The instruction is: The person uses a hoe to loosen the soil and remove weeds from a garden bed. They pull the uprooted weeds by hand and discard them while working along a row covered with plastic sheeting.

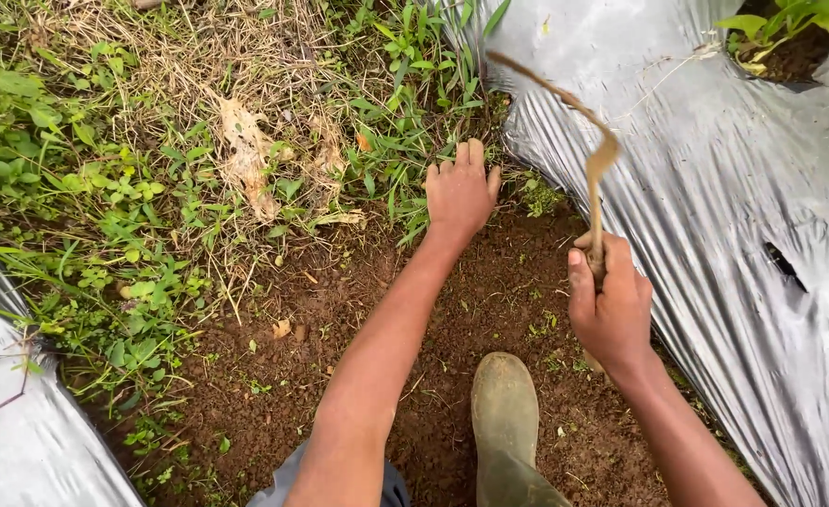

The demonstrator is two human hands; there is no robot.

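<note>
Left hand: the left hand [460, 191] lay flat, fingers pressed together, on the weeds [405, 178] at the soil's edge, gripping nothing I could see.
Right hand: the right hand [610, 305] was wrapped tight around a curved sickle [595, 169], its muddy blade arcing up and left over the plastic sheet.
Around: silver plastic sheet [724, 216] crowded in on the right, another strip [20, 441] at lower left; dry straw [245, 150] and green weeds blocked the way ahead.
Textures: crumbly brown soil [452, 319]; wrinkled, shiny, torn sheeting.
Cut off: a muddy rubber boot [506, 413] ran out of frame; the handle's end was hidden in the fist.
</note>
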